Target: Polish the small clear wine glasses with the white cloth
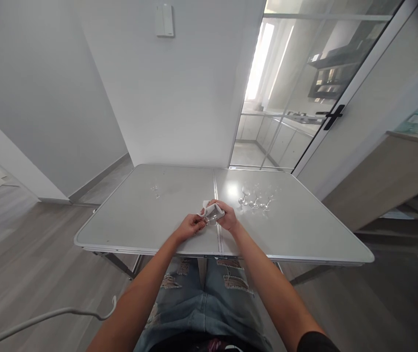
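Note:
Near the front middle of the table, my left hand (191, 226) is closed with its fingertips on a small clear glass (212, 220). My right hand (227, 216) grips a white cloth (206, 212) that lies over and against this glass. Cloth and fingers hide part of the glass, so its full shape cannot be made out. To the right, several clear stemmed glasses (255, 201) stand in a group. One more clear glass (156, 191) is by itself on the left half.
The light grey folding table (286, 230) has a metal rim and a centre seam. Behind it rise a white wall (179, 107) and a glass-paned door with a black handle (332, 116). A wooden cabinet (388, 171) stands at the right; a curved grey rod (69, 311) juts in lower left.

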{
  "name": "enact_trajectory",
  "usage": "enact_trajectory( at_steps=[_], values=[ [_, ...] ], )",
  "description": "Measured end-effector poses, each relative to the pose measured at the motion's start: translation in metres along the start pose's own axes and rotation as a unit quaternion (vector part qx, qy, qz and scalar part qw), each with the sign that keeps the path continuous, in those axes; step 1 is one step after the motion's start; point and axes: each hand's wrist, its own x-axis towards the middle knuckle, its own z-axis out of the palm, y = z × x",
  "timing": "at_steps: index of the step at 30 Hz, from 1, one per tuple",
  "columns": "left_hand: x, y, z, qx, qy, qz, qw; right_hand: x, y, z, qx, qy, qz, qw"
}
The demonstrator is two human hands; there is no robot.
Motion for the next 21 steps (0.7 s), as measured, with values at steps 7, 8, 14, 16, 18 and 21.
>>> enact_trajectory(
  at_steps=[7,8,14,16,18,21],
  values=[
    [0.002,-0.009,-0.001,0.054,0.063,0.014,0.996,0.014,-0.057,0.005,-0.397,-0.227,-0.087,0.885],
    [0.003,-0.012,-0.001,0.062,0.075,0.015,0.995,0.013,-0.059,0.009,-0.436,-0.233,-0.111,0.862],
    [0.005,-0.020,-0.003,0.090,0.154,0.042,0.983,-0.001,-0.051,0.028,-0.525,-0.251,-0.206,0.786],
    [0.004,-0.018,-0.003,0.096,0.165,0.040,0.981,-0.003,-0.047,0.029,-0.520,-0.236,-0.208,0.794],
    [0.003,-0.016,-0.002,0.108,0.157,0.034,0.981,-0.001,-0.044,0.028,-0.503,-0.207,-0.190,0.817],
    [0.001,-0.010,-0.001,0.134,0.135,0.043,0.981,0.010,-0.046,0.024,-0.480,-0.154,-0.138,0.853]
  ],
)
